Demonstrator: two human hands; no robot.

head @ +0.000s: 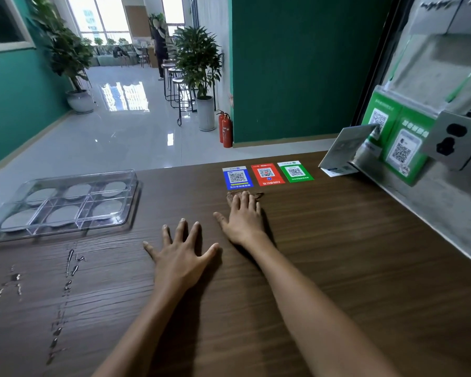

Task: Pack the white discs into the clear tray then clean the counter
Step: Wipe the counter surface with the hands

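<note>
The clear tray (132,198) lies on the dark wooden counter (324,254) at the far left, its compartments each holding a white disc (63,214). My left hand (181,251) rests flat on the counter with fingers spread. My right hand (244,217) lies further out with straight fingers pressing on a brown cloth (230,196), which shows only at its fingertips. Wet streaks (71,263) glisten on the counter at the near left.
Three QR code stickers, blue (237,177), red (267,174) and green (296,171), sit at the counter's far edge. A card stand (343,151) and green QR signs (400,148) line the right wall below a socket plate (452,140).
</note>
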